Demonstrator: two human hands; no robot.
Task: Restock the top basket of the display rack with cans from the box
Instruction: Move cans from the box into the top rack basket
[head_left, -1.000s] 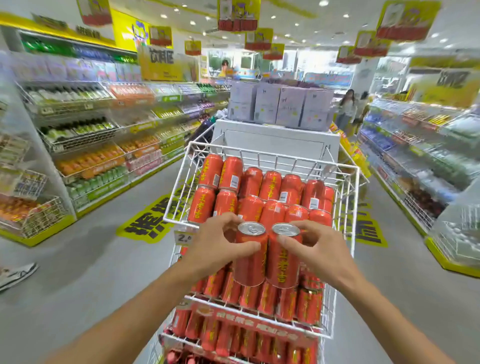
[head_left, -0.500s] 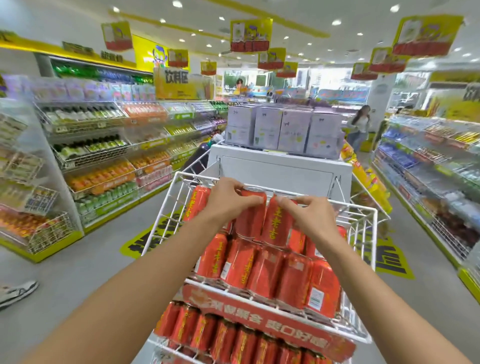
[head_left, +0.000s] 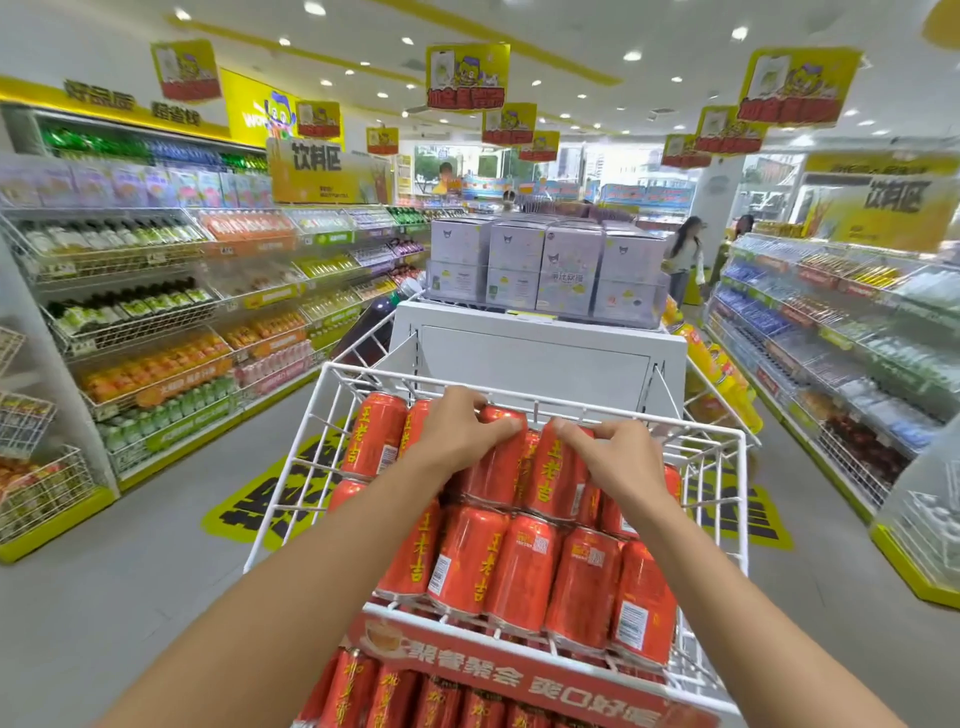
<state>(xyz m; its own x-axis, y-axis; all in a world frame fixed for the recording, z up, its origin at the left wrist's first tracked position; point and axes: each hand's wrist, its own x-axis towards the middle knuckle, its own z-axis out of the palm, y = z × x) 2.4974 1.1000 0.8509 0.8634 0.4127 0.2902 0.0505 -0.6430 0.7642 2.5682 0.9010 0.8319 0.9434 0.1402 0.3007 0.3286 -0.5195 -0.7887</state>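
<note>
The white wire top basket (head_left: 540, 400) of the display rack holds several red cans lying in rows. My left hand (head_left: 460, 426) grips a red can (head_left: 493, 467) at the basket's far end, fingers curled over its top. Beside it, my right hand (head_left: 615, 457) grips a second red can (head_left: 553, 473) the same way. Both cans lie tilted on top of the other cans, close to the back wire. A front row of cans (head_left: 524, 577) rests against the basket's near rim. The box is out of view.
A lower basket of red cans (head_left: 426, 696) sits under a red banner (head_left: 519, 670). Behind the rack stands a white stand (head_left: 535, 343) topped with pale boxes (head_left: 545, 265). Drink shelves line both aisles (head_left: 156, 322). A person (head_left: 683, 260) stands far right.
Both hands carried the two cans from the front of the basket to its far end and laid them down on the pile. The camera view rose and moved closer.
</note>
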